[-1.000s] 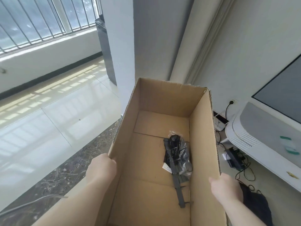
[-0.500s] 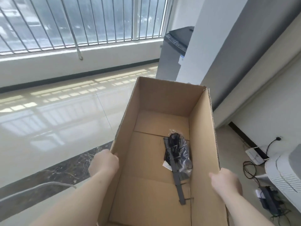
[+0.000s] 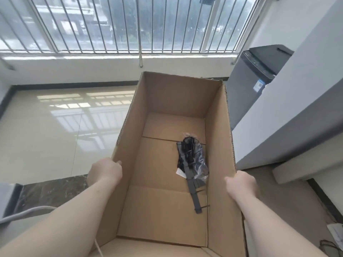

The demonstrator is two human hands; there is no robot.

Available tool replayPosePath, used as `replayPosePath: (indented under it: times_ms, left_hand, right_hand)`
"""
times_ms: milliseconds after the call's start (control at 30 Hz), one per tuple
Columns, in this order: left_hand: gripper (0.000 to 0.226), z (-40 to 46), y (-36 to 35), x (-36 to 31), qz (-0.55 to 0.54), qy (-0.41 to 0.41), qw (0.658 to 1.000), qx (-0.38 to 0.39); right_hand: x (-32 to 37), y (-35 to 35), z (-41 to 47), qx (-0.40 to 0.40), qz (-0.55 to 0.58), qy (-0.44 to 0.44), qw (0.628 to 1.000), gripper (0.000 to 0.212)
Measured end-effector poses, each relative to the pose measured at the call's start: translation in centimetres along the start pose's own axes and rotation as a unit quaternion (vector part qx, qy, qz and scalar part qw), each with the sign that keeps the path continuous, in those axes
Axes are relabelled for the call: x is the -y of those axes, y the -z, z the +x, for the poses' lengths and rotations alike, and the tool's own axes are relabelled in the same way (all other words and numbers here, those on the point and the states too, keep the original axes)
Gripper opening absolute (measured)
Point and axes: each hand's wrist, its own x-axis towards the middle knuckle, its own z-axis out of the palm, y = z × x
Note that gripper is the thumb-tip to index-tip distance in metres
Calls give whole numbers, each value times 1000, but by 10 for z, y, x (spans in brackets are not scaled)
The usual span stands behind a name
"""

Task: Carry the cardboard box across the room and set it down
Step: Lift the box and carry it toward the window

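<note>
An open brown cardboard box is held up in front of me, its long axis pointing away. My left hand grips the top edge of its left wall, and my right hand grips the top edge of its right wall. Inside on the box floor lies a black bundle in clear plastic with a dark strap trailing toward me.
A glossy tiled floor stretches ahead to a barred window. A grey washing machine stands at the right beside a white and grey wall. A dark marble threshold lies below left. Cables lie at the lower right.
The view has swung left, from the wall and white appliance toward the window and tiled floor. The box stays in both hands, in the same grip.
</note>
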Motion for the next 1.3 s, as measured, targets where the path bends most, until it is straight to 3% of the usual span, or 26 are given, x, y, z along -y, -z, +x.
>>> replayPosePath:
  times_ms: [333,567,967,1300]
  left_hand:
    - [32,90,36,-43,-16,79,996,-50]
    - [32,175,80,-38,-34,148,985,-79]
    - [28,380,186,45,-106,260,952,-125]
    - [42,522,267,122,-119,348,913,-174]
  right_hand:
    - [148,16,107,34,-11,103,994,4]
    - [287,9,141,54,-38,164,984,12]
    - [612,-44,128,72,-72,282,954,7]
    - [847,-115,105,94,-83,378,917,7]
